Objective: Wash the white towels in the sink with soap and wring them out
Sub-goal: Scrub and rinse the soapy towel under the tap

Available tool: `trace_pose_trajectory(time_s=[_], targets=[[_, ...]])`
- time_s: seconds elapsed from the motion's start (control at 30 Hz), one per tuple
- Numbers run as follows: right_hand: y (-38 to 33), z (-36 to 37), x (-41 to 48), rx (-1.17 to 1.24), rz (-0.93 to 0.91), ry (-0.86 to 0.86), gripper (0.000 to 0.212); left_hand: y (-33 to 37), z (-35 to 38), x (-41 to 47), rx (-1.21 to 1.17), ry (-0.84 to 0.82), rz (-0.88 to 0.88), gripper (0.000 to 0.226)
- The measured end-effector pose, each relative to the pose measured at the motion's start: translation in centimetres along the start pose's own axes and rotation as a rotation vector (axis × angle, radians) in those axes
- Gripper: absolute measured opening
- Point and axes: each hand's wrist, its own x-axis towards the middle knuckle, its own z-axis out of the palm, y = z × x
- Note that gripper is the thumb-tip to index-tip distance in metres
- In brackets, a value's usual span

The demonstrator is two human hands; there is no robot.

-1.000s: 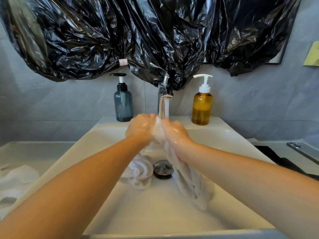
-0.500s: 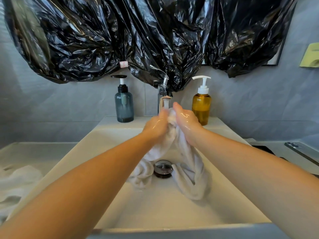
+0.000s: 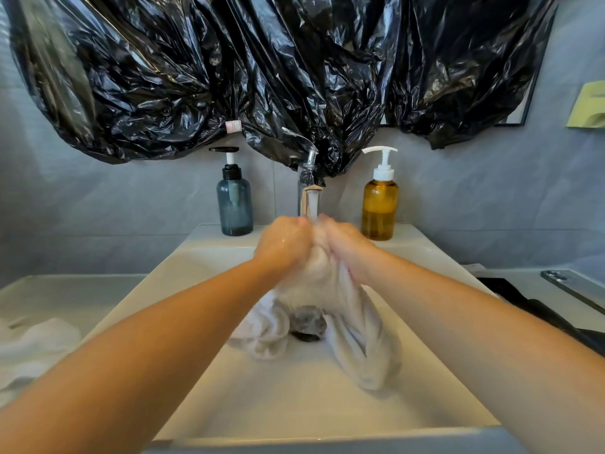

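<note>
A wet white towel [image 3: 357, 339] hangs bunched between both hands over the white sink [image 3: 294, 404]. My left hand [image 3: 284, 244] and my right hand [image 3: 347, 244] grip its top side by side, right under the running tap [image 3: 309, 178]. Water streams onto the cloth between my knuckles. The towel's two loose ends droop on either side of the drain plug [image 3: 307, 322]. A grey-blue pump bottle [image 3: 234, 204] stands left of the tap and an amber pump bottle [image 3: 379, 208] right of it.
Another white towel [image 3: 29, 348] lies on the counter at the left. Black plastic sheeting [image 3: 262, 77] hangs over the wall above the tap. A dark flat object [image 3: 530, 309] and a metal piece [image 3: 573, 286] lie on the counter at the right.
Both hands have rubbed the towel together under the tap, rising toward the spout and coming back down a little. The hanging ends have swung around the drain.
</note>
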Motion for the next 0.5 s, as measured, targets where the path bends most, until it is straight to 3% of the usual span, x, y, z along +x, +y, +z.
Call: trace_pose_trajectory(time_s=[0.07, 0.13, 0.23, 0.3, 0.4, 0.5], targets=[[0.8, -0.6, -0.8, -0.087, -0.053, -0.236, 0.065, -0.9, -1.8, 1.5, -0.085, 0.080, -0.064, 0.038], [1.3, -1.0, -1.2, -0.277, -0.145, -0.443, 0.065, -1.7, -3.2, 2.8, -0.112, 0.148, -0.065, 0.042], [2.0, -1.4, -1.3, -0.592, -0.105, -0.510, 0.072, -2.7, -4.8, 3.4, -0.010, 0.129, -0.021, 0.040], [2.4, -2.2, -1.4, -0.550, -0.079, -0.453, 0.064, -3.4, -5.9, 3.6, 0.144, 0.053, 0.010, 0.043], [2.0, -4.2, -0.8, -0.294, -0.090, -0.445, 0.036, -3.6, -7.7, 3.6, 0.478, -0.131, 0.038, 0.054], [1.2, -4.5, -0.7, -0.189, -0.127, -0.418, 0.022, -2.6, -9.0, 3.4, 0.675, -0.343, -0.107, 0.063]])
